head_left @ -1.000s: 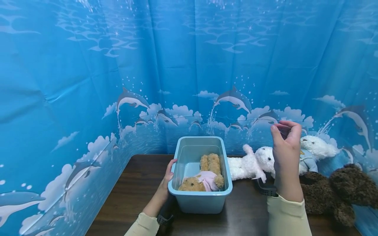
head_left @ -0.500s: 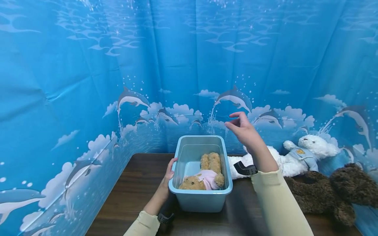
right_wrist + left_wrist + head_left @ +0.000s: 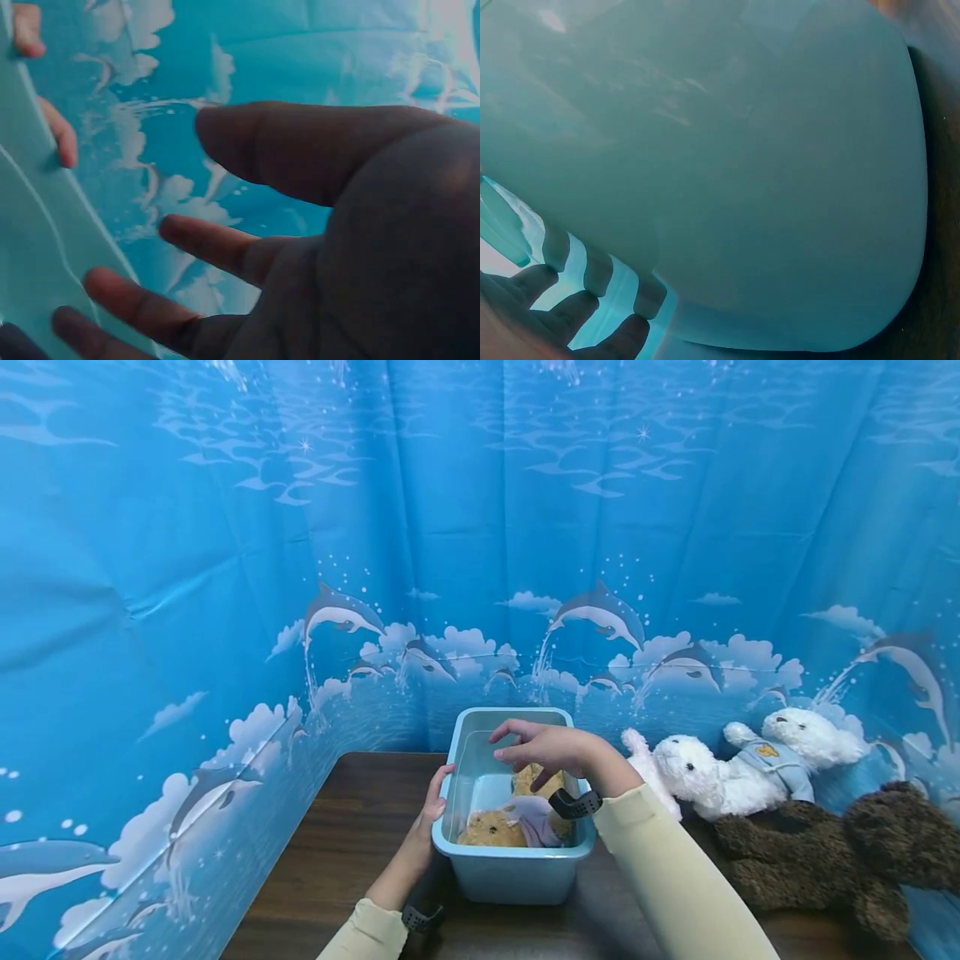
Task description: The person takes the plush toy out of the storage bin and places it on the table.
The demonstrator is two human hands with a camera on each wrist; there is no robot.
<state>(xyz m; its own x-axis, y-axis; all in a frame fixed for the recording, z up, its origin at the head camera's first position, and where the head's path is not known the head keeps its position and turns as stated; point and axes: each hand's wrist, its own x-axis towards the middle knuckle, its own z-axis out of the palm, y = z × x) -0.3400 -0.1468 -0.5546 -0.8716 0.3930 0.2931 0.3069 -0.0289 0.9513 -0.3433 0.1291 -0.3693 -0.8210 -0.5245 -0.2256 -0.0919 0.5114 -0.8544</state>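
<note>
A light blue plastic bin (image 3: 513, 875) stands on the dark wooden table (image 3: 330, 843). Inside it lies a tan teddy bear (image 3: 491, 829) in a pink top, partly covered by my right hand. My left hand (image 3: 429, 814) grips the bin's left rim. In the left wrist view its fingers (image 3: 622, 337) lie against the bin's outer side. Above the bin, my right hand (image 3: 558, 752) is held palm down with nothing in it. The right wrist view shows its fingers and thumb (image 3: 262, 142) apart, near the bin's wall (image 3: 45, 217).
Right of the bin lie a white plush toy (image 3: 684, 764), a white bear (image 3: 806, 739) in a light blue top and a dark brown plush toy (image 3: 802, 856). A blue dolphin-print curtain (image 3: 450, 527) hangs behind and beside the table.
My right hand has swung left from above the plush toys and come down over the bin, its fingers spreading. The left hand and the bin have stayed in place.
</note>
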